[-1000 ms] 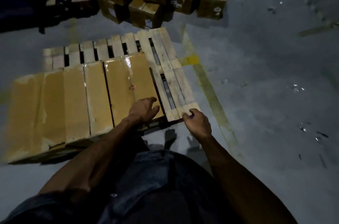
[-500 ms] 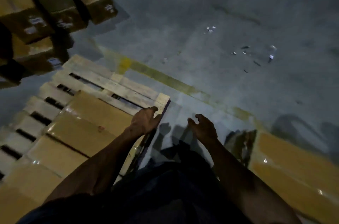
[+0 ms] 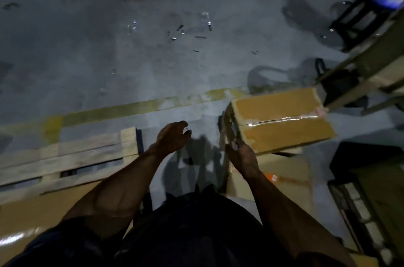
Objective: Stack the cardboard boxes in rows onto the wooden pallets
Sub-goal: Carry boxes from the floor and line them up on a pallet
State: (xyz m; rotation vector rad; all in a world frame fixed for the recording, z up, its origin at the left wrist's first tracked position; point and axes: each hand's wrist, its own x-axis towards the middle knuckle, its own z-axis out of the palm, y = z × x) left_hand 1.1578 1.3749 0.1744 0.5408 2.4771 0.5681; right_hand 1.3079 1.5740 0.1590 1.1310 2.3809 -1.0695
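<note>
Both hands hold nothing, the left hand loosely curled beside the pallet and the right hand reaching the taped box right of it, apparently to grasp and lift it next.

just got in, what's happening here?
A person is loading cardboard boxes onto a wooden pallet, seen from a head camera. Both hands are empty now: the left hand hangs over the floor past the pallet's corner, and the right hand is at the near corner of a taped cardboard box, which sits on top of other cartons. It is too blurred to say whether the fingers touch it. Boxes already on the pallet show at the lower left.
</note>
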